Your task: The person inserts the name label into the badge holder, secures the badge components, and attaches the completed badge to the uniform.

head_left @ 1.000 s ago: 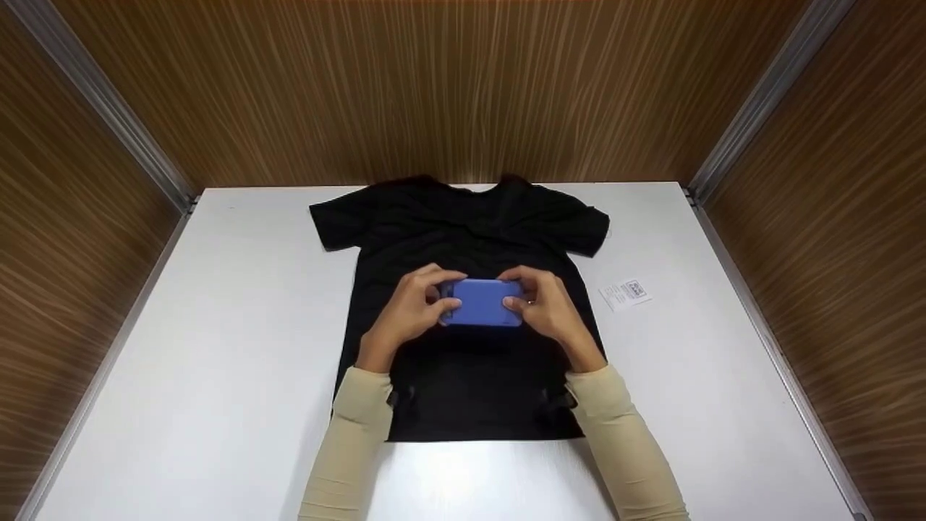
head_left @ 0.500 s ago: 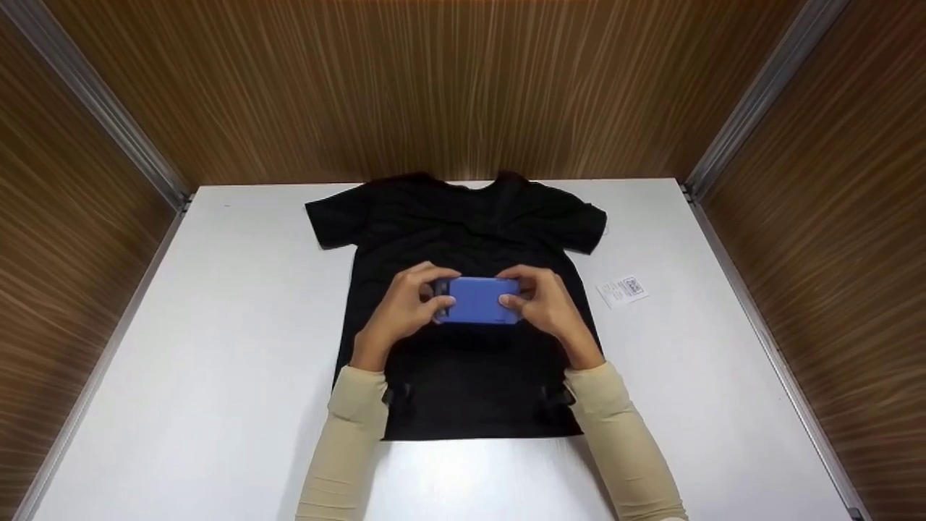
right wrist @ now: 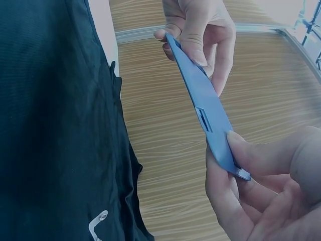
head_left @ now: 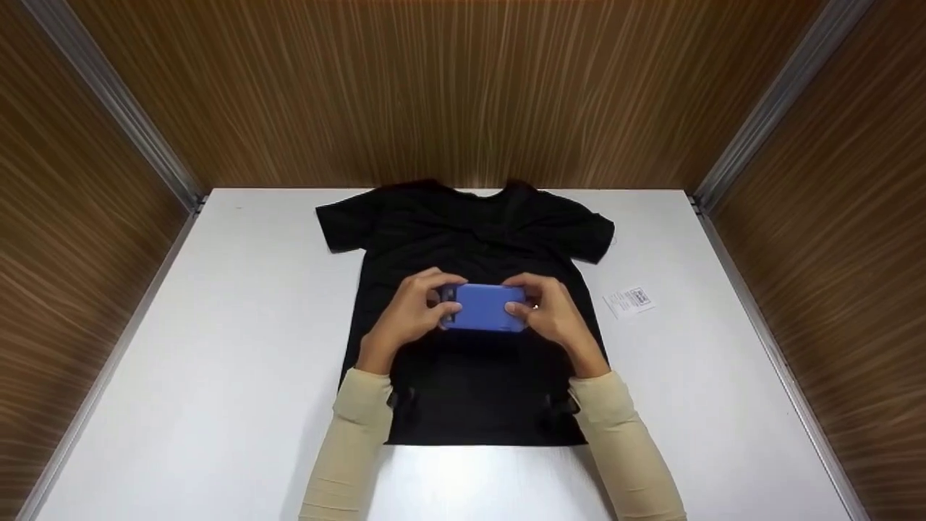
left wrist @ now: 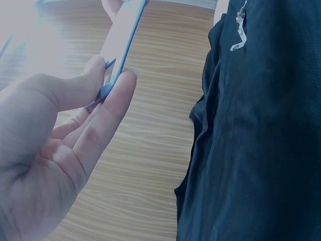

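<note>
A blue phone case [head_left: 483, 307] is held level between both hands, above a black T-shirt [head_left: 470, 231]. My left hand [head_left: 411, 310] pinches its left end, where a dark strip with cutouts shows. At the other end my right hand [head_left: 555, 312] grips it between thumb and fingers. The right wrist view shows the thin edge of the case [right wrist: 203, 100] with a small side slot; whether a phone sits inside, I cannot tell. In the left wrist view, the thumb and fingers of the left hand [left wrist: 55, 135] pinch a corner.
The T-shirt lies spread on a white table [head_left: 217, 347], neck toward the back wall [head_left: 463, 87]. A printed white card [head_left: 628, 302] lies right of it. Wood-grain panels with metal corner rails enclose the back and both sides.
Both hands keep their hold on the phone case, which stays over the T-shirt. The whole head view has shifted slightly, with the scene a little lower and further right than half a second ago.
</note>
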`<state>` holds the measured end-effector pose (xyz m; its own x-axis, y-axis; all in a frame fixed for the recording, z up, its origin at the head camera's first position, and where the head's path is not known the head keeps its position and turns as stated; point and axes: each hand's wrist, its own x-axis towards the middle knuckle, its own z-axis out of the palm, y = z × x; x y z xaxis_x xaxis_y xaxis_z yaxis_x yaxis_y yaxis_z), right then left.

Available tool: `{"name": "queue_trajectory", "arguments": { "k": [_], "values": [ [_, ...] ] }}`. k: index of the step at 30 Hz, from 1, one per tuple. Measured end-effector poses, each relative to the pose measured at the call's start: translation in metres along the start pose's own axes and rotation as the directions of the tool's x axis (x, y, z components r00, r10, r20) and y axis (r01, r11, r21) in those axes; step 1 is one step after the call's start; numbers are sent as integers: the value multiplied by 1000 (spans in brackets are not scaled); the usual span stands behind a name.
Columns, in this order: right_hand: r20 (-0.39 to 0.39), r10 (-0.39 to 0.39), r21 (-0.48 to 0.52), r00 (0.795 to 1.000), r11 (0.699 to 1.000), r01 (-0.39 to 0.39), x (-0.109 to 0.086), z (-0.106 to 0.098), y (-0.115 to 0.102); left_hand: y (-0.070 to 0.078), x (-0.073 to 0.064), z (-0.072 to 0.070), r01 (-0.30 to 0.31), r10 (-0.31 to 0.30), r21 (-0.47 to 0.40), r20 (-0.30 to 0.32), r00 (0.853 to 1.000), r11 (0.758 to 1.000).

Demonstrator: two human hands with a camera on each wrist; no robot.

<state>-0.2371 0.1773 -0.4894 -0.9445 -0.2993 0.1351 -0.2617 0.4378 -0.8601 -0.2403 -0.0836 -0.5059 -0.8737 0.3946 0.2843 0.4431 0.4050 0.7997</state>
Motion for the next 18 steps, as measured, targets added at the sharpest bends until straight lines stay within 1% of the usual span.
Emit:
{"name": "queue_trajectory", "arguments": {
  "k": [3, 10, 18],
  "values": [
    [6, -4, -3, 1000, 1000, 5, 2, -2, -1, 1, 3, -1, -4, 4, -3, 0, 1000, 1000],
    [17, -20, -6, 1000, 1000, 21, 0, -2, 2, 0, 1, 0, -1, 1, 9, 8, 1000, 1000],
    [36, -15, -9, 999, 1000, 15, 1, -4, -2, 0, 2, -2, 9, -9, -29, 9, 1000, 1000]
  ]
}}
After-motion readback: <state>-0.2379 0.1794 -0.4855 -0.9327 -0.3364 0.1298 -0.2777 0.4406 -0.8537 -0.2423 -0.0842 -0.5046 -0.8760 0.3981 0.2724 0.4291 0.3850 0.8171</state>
